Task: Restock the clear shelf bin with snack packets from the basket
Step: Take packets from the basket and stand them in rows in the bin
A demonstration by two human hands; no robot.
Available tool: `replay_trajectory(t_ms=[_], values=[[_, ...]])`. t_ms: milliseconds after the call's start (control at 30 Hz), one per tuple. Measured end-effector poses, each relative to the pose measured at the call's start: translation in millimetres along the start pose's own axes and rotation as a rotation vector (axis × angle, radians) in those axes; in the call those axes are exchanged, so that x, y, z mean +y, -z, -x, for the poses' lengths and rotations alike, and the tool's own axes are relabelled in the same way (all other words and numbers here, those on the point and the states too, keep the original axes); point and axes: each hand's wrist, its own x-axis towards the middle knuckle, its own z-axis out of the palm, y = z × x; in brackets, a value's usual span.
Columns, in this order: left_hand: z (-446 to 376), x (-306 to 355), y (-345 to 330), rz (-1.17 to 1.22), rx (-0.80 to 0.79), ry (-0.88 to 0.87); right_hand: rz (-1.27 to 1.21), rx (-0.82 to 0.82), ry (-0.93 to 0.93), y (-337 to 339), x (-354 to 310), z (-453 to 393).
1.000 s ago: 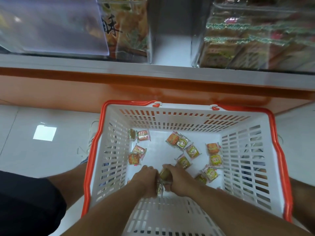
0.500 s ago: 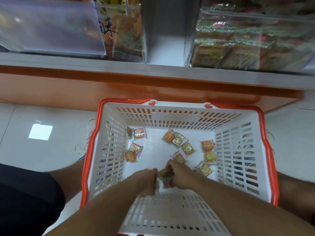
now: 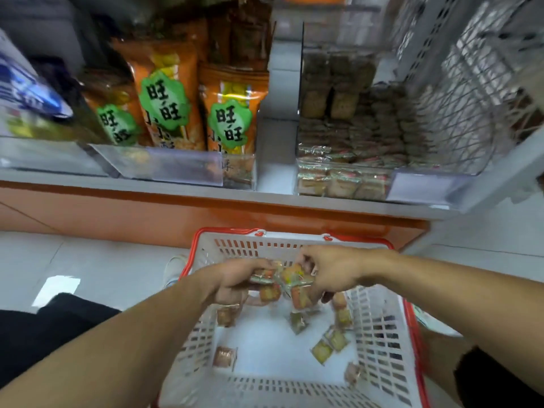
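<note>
Shelving above an orange base carries the clear bin [image 3: 347,160] of snack packets. Below, over the basket [image 3: 379,334], left hand [image 3: 235,281] and right hand [image 3: 332,272] together grip a packet cluster [image 3: 282,285].

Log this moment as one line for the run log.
stage: lifting | hands: left and right gripping snack packets above basket | clear shelf bin: part full | loose packets left

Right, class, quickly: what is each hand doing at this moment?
Left hand: holds snack packets above the basket.
Right hand: grips the same bunch of packets.
</note>
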Motion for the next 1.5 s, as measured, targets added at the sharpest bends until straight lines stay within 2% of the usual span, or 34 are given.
replay_trajectory(t_ms=[100, 233, 400, 533, 633, 833, 1033, 1300, 1500], values=[[44.8, 38.9, -31.5, 0.101, -0.084, -0.089, -0.151, 0.078, 0.113, 26.3, -26.9, 52.6], [103.4, 74.5, -75.5, 0.13, -0.224, -0.17, -0.172, 0.305, 0.261, 39.0, -53.0, 97.8], [156.1, 111.5, -97.7, 0.077, -0.235, -0.265, -0.446, 0.329, 0.413, 59.4, -69.6, 132.0], [164.9, 118.6, -98.9, 0.227, -0.277, -0.403, -0.581, 0.362, 0.499, 64.7, -68.6, 135.9], [161.1, 118.4, -105.5, 0.304, -0.224, -0.483, -0.774, 0.327, 0.515, 64.5, -62.6, 134.4], [155.8, 112.5, -109.8, 0.129, -0.11, -0.653, -0.867, 0.243, 0.504, 59.2, -63.2, 133.7], [154.3, 106.9, -116.3, 0.015, -0.054, -0.731, -1.013, 0.186, 0.509, 53.7, -64.7, 129.6], [153.7, 112.2, -115.1, -0.006, 0.186, -0.832, -1.179, 0.085, 0.463, 56.5, -64.4, 135.0], [156.1, 115.2, -117.0, 0.009, 0.186, -0.849, -1.222, 0.037, 0.506, 63.0, -63.7, 140.8]])
